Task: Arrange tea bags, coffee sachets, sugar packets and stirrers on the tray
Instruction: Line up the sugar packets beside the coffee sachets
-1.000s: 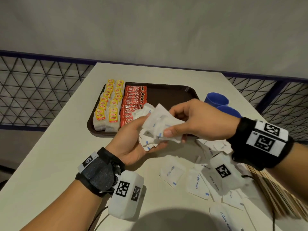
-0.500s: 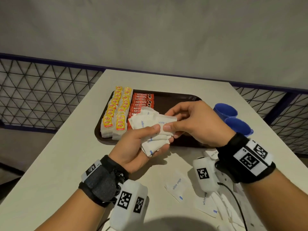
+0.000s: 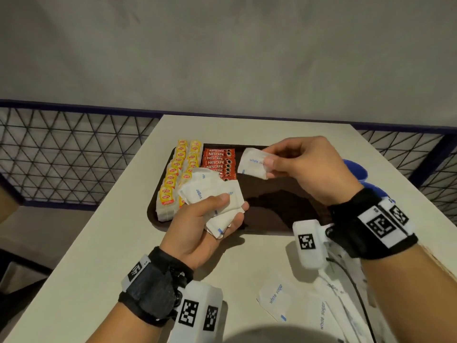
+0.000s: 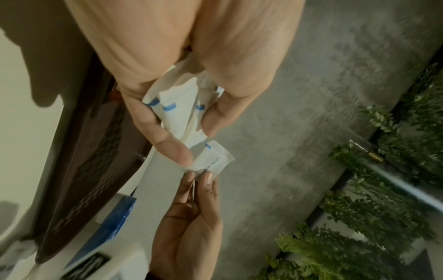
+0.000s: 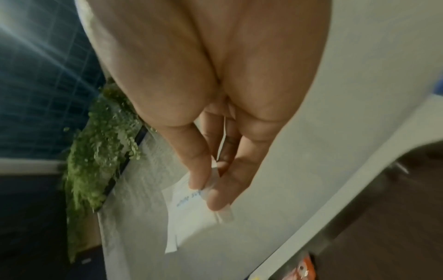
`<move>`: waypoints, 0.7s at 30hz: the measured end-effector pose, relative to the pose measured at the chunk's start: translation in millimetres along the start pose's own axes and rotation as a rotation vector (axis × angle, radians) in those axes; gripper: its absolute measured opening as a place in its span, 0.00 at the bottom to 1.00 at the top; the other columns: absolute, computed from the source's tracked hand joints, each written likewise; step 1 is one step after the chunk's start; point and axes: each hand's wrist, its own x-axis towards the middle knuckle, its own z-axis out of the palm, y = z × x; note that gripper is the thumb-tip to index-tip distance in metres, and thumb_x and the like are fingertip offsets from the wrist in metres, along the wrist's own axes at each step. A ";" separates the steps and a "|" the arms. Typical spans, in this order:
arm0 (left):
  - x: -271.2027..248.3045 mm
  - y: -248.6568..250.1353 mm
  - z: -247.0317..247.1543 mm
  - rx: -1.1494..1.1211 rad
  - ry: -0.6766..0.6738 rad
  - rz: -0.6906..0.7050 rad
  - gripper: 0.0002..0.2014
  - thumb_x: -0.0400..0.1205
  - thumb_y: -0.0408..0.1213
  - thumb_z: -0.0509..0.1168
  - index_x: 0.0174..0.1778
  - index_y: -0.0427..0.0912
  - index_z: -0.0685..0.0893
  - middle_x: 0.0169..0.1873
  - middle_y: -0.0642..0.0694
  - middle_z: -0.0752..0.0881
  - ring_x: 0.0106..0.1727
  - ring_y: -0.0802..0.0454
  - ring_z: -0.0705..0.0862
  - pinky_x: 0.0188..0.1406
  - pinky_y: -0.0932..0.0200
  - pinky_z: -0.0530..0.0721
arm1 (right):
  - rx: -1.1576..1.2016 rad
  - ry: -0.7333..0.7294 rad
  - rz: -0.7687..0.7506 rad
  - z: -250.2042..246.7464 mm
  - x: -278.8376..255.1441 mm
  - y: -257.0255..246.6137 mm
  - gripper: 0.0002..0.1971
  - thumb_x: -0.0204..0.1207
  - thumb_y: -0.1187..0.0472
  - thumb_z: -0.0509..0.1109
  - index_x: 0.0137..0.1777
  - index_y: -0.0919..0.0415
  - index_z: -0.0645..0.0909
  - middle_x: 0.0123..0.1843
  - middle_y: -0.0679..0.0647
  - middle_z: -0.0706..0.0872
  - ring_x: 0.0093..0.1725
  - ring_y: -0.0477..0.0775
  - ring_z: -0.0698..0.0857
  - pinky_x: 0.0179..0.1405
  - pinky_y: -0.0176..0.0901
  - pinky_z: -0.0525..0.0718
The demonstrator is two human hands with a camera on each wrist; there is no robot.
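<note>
Sugar packet (image 3: 252,163) was pinched by its right end in the right hand (image 3: 305,169), long axis crosswise, above the tray (image 3: 277,219), just right of the coffee sachets (image 3: 218,163). Bare tray floor lay directly below. Left hand (image 3: 205,226), nearer the tray's front rim, gripped a fan of sugar packets (image 3: 212,196).

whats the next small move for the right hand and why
Probably lower the single white sugar packet pinched by the right hand onto the bare dark brown tray beside the red coffee sachets; it already hovers there.
</note>
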 end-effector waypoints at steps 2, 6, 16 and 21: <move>-0.8 2.0 1.9 -0.010 0.011 0.014 0.25 0.74 0.25 0.70 0.69 0.38 0.83 0.56 0.32 0.91 0.52 0.33 0.93 0.34 0.52 0.93 | -0.060 0.044 -0.002 -7.5 29.6 -3.6 0.04 0.79 0.68 0.79 0.52 0.65 0.92 0.45 0.59 0.95 0.42 0.56 0.95 0.45 0.41 0.94; -2.3 6.3 4.2 -0.015 0.016 0.012 0.25 0.75 0.25 0.70 0.70 0.37 0.82 0.57 0.30 0.90 0.53 0.32 0.93 0.34 0.51 0.92 | -0.275 0.037 0.053 -14.9 97.1 2.5 0.01 0.80 0.67 0.78 0.48 0.64 0.91 0.41 0.62 0.94 0.37 0.55 0.94 0.31 0.36 0.90; -0.8 0.7 2.5 -0.024 0.046 -0.010 0.26 0.73 0.23 0.72 0.69 0.40 0.84 0.57 0.29 0.91 0.54 0.29 0.93 0.32 0.49 0.92 | -0.677 -0.079 0.129 -0.7 207.7 76.7 0.04 0.77 0.60 0.82 0.50 0.57 0.95 0.42 0.52 0.93 0.35 0.45 0.85 0.31 0.35 0.79; -0.1 5.2 0.3 -0.034 0.016 -0.010 0.31 0.71 0.23 0.73 0.72 0.44 0.82 0.59 0.29 0.91 0.54 0.28 0.92 0.32 0.47 0.93 | -0.713 -0.146 0.160 11.6 230.8 82.7 0.02 0.78 0.61 0.82 0.48 0.58 0.93 0.43 0.54 0.93 0.30 0.47 0.86 0.27 0.32 0.81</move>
